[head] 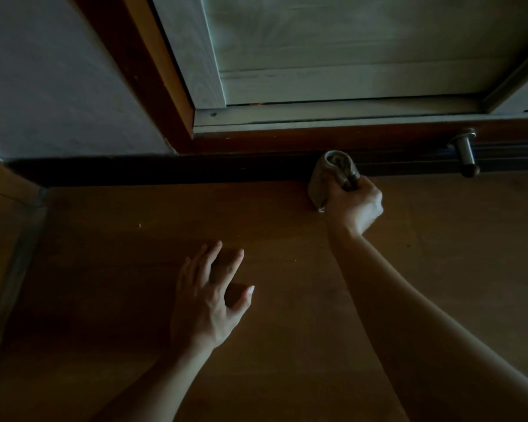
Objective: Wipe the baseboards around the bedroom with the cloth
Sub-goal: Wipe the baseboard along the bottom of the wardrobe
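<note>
Because the room is so dim, I can hardly judge what dust lies on the dark wooden baseboard point(165, 170). My right grip point(355, 205) is curled tight round a bunched grey cloth point(326, 178), pressing its rolled end against that strip just left of the stubby metal doorstop point(465, 153), which juts out from it. My left grip point(208, 303) holds nothing. Its fingers are straight and spread, palm down, and it seems to rest on the brown wooden floor point(287, 345), well left of the doorstop and nearer to me. Above the doorstop stands a pale green panelled door point(348, 56).

The doorstop is the likely trouble, I think. A stroke to the right would run my knuckles or the cloth into it, and a fold could snag on its stem, leaving the patch behind it unwiped. Bunched this small, the cloth touches only a narrow band, so the upper edge of the baseboard may be missed.
</note>
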